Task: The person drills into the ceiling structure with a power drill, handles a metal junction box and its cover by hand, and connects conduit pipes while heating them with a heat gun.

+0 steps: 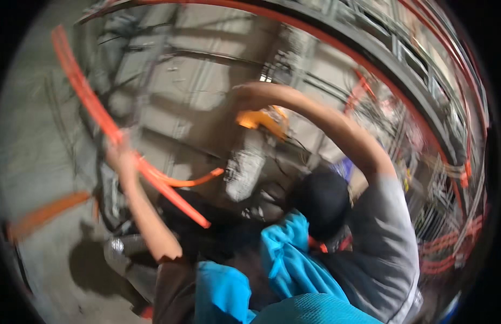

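My left hand (119,151) is closed around a bundle of long, bright orange-red tubes (83,86). The bundle slants from the upper left down toward the middle, and one thinner orange tube (199,181) curves away from it to the right. My right arm reaches up and bends inward, bringing my right hand (249,97) to the upper middle. Blur smears its fingers. Just below that hand is an orange object (264,121), its kind unclear; whether I grip it cannot be made out. A silvery, crinkled piece (245,173) lies beneath it.
Dark metal rails and red pipes (364,59) arc across the top and right. Bundled cables and red tubes (450,248) crowd the right side. An orange bar (48,216) is at the left. A dark rounded shape (318,205) sits near my right arm, beside teal cloth (288,243).
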Demonstrator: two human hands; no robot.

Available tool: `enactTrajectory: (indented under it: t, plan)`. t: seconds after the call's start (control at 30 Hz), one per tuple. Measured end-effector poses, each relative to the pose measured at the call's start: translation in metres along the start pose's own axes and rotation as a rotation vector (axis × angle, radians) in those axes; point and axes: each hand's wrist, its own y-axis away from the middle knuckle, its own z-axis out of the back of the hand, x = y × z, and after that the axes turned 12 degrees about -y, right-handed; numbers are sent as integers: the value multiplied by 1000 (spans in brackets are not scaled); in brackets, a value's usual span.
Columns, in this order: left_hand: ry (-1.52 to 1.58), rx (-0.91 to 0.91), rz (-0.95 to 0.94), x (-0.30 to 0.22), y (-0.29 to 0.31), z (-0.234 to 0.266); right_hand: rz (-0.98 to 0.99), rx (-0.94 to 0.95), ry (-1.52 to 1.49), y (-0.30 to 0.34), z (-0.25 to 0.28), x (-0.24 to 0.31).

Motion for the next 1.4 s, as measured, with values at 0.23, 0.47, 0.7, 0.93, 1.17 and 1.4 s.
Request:
enactTrajectory:
  t: [0.23, 0.47, 0.7, 0.93, 1.17, 1.4]
  plan:
    - [-334, -51, -63, -38, 10, -13, -127, -523, 8, -16, -80, -226]
    - [-308, -78, -14, -34, 15, -8, 198, -867, 248, -41, -128, -227]
    - [-317, -81, -28, -50, 17, -10, -10, -719, 63, -51, -132, -258]
    - [-394, -165, -80, -26, 22, 5, 270, -728, -140, -62, -143, -177]
    - [-399, -182, -172, -35, 16, -12, 141, -826, -66, -53, -156, -206]
    - [-284, -119, -306, -31, 11, -10, 89, -750, -78, -40, -150, -222]
